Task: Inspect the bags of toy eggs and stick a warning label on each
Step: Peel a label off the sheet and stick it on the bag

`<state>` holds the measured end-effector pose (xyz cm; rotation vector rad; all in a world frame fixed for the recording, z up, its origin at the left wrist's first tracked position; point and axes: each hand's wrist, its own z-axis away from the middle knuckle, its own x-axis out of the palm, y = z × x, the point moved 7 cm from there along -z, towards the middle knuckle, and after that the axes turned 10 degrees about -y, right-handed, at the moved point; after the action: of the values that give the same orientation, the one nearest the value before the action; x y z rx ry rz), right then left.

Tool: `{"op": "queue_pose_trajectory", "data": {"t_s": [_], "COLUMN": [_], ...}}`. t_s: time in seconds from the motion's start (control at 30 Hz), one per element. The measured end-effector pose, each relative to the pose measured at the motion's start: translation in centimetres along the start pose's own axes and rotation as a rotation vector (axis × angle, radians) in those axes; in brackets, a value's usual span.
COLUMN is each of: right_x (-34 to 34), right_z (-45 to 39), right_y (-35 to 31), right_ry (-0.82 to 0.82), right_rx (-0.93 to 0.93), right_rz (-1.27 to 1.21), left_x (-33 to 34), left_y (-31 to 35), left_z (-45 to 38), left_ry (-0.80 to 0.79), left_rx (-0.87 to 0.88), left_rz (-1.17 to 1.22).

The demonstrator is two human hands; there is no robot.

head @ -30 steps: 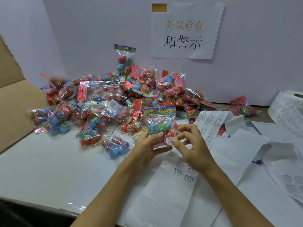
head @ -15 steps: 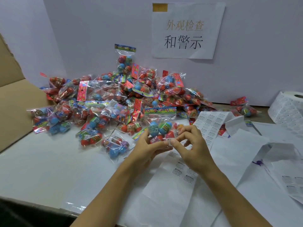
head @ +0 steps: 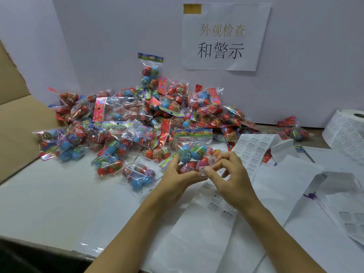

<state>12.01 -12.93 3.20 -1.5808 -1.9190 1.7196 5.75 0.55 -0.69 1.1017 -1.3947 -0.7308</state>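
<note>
Nearest to me, strips of white backing paper [head: 199, 229] lie over the table [head: 49, 198], with some printed warning labels left on them. Above this paper my two hands meet. My left hand [head: 173, 181] holds the bag of toy eggs [head: 192, 152] from the left side, fingers curled round its lower part. My right hand [head: 230, 178] pinches one small white warning label [head: 202, 171] between thumb and forefinger, right at the near bottom edge of the bag, and my left thumb touches the same spot. I cannot tell if the label already sticks to the plastic.

The bag is clear and stands upright in my grip, with a coloured header card on top. Inside I see a blue egg, a green one and red or pink ones.

Behind the bag, a big pile of similar bags [head: 137, 119] lies against the far wall. To the far right stands a roll of labels [head: 346, 129], and on the wall hangs a paper sign [head: 224, 36] with Chinese characters.
</note>
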Motion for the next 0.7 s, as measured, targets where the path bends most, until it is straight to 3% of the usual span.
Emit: {"op": "queue_pose_trajectory", "data": {"t_s": [0.47,0.7], "right_x": [0.2,-1.0], "right_z": [0.0,-0.6], "right_y": [0.5,2.5], "right_ry": [0.028,0.064], "right_rx": [-0.014,0.174], "right_rz": [0.047,-0.015], "left_x": [-0.1,-0.5], "left_y": [0.2,0.5], "left_z": [0.0,-0.1], "left_ry": [0.053,0.078], "left_rx": [0.021,0.048], "left_rz": [-0.051,0.025]}}
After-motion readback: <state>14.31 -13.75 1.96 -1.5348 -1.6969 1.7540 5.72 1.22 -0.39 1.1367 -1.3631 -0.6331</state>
